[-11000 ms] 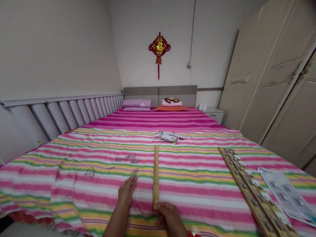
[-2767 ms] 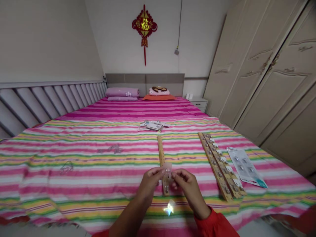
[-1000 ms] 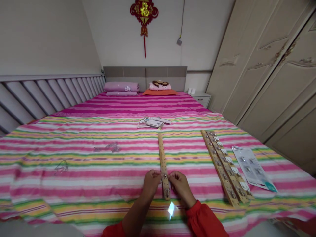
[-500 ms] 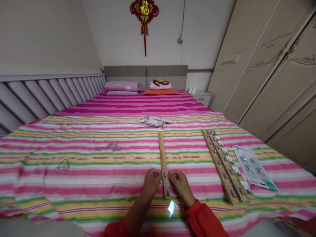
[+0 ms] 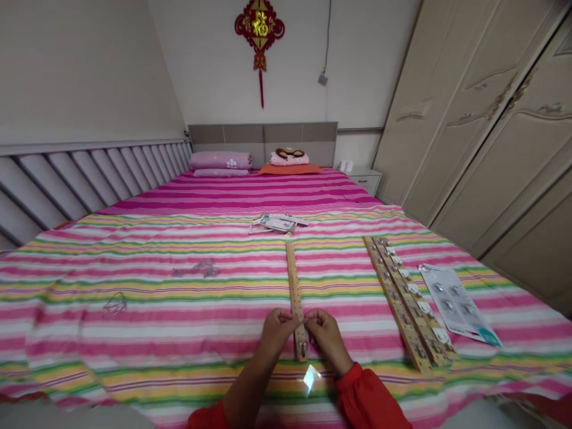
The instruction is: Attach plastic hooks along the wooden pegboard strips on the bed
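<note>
Plainly, the perforated strip (image 5: pixel 295 293) passes between left hand (image 5: pixel 276 330) and right hand (image 5: pixel 325 333); whether either grips, I cannot tell.

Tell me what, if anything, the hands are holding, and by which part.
It can't be told: the left hand and right hand come together at the near half of the wooden strip, hiding anything pinched there.
</note>
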Demonstrator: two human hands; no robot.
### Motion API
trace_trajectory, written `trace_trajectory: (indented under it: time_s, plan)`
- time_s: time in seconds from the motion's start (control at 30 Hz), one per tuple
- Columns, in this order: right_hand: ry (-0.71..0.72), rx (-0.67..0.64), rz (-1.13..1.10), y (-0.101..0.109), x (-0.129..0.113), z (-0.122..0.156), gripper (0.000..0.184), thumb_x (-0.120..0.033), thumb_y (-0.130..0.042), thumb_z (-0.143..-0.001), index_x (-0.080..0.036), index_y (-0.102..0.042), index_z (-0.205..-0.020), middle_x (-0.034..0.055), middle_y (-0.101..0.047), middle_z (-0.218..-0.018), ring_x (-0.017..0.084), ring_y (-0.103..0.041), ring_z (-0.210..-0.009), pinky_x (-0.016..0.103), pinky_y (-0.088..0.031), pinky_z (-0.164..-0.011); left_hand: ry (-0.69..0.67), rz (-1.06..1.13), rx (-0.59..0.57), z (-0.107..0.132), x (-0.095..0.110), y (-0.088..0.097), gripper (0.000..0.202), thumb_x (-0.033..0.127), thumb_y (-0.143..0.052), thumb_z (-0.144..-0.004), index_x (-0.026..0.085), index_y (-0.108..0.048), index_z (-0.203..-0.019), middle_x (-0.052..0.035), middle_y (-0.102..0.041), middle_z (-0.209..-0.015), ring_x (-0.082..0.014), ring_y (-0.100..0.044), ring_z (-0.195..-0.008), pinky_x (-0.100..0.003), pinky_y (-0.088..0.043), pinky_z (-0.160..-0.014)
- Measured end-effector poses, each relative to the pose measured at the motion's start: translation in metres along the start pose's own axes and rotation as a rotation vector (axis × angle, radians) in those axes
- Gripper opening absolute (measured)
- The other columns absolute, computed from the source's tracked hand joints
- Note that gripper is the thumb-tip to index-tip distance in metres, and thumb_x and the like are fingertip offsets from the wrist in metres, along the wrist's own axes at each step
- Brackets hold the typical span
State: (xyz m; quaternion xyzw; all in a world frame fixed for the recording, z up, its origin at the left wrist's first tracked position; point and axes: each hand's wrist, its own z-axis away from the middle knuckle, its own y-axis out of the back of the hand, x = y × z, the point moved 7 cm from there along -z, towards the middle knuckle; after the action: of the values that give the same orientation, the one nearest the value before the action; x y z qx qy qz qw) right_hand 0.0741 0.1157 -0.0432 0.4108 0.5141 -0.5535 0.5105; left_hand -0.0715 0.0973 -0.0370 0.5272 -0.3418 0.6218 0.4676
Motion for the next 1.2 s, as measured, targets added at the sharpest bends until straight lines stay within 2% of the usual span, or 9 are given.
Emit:
trace_trajectory:
  time_s: [0.43,0.57,0.7,0.87,1.03,1.2]
  plan:
    - [-0.012,0.001,-0.014,0.001,0.004,-0.002,0.024,-0.037,-0.068,-0.056,-0.021,-0.051,-0.060,-0.0087,-0.047,-0.035,0.007,-0.037,-0.027,0.019,-0.024,-0.030,-0.044,-0.056,0.009,0.004,-0.002,0.003,0.032,0.026,-0.079,-0.038,0.018,-0.053,-0.057,0.0055,-0.052,-0.051,-0.0118,-0.051,-0.052,-0.023,-0.039,-0.053]
    - [-0.019,-0.006,-0.016,0.000,0.004,-0.001,0.025,-0.037,-0.069,-0.056,-0.021,-0.051,-0.060,-0.0091,-0.046,-0.035,0.007,-0.036,-0.026,0.019,-0.024,-0.029,-0.015,-0.054,-0.043,0.002,0.002,0.002,0.035,0.033,-0.079,-0.041,0.018,-0.052,-0.057,0.0053,-0.052,-0.051,-0.0119,-0.050,-0.052,-0.024,-0.038,-0.053]
    - [-0.025,-0.009,-0.014,0.000,0.005,-0.001,0.024,-0.037,-0.068,-0.056,-0.021,-0.051,-0.061,-0.0092,-0.046,-0.034,0.007,-0.036,-0.026,0.019,-0.024,-0.029,-0.036,-0.176,0.013,-0.009,0.012,0.008,0.035,0.047,-0.071,-0.055,0.020,-0.049,-0.051,0.0053,-0.047,-0.046,-0.0120,-0.046,-0.049,-0.024,-0.033,-0.052]
    - [-0.021,-0.009,-0.016,0.000,0.003,-0.001,0.025,-0.038,-0.068,-0.056,-0.021,-0.051,-0.059,-0.0086,-0.046,-0.035,0.007,-0.035,-0.026,0.019,-0.024,-0.029,-0.115,-0.303,0.049,-0.022,0.018,0.006,0.031,0.041,-0.073,-0.053,0.021,-0.049,-0.051,0.0051,-0.049,-0.049,-0.0132,-0.047,-0.052,-0.024,-0.030,-0.054]
    - [-0.013,-0.017,-0.018,-0.001,0.004,0.000,0.028,-0.040,-0.069,-0.056,-0.021,-0.050,-0.058,-0.0087,-0.045,-0.035,0.006,-0.035,-0.028,0.019,-0.024,-0.031,-0.092,-0.447,0.085,-0.023,0.018,0.005,0.030,0.036,-0.071,-0.055,0.022,-0.045,-0.052,0.0055,-0.046,-0.048,-0.0138,-0.046,-0.052,-0.025,-0.027,-0.054]
    - [-0.017,-0.036,0.020,0.000,0.008,-0.003,0.030,-0.043,-0.070,-0.055,-0.020,-0.051,-0.059,-0.0085,-0.046,-0.037,0.006,-0.035,-0.028,0.019,-0.024,-0.032,-0.021,-0.570,0.067,-0.023,0.018,0.004,0.030,0.035,-0.071,-0.054,0.022,-0.044,-0.056,0.0056,-0.047,-0.054,-0.0138,-0.047,-0.056,-0.025,-0.029,-0.055]
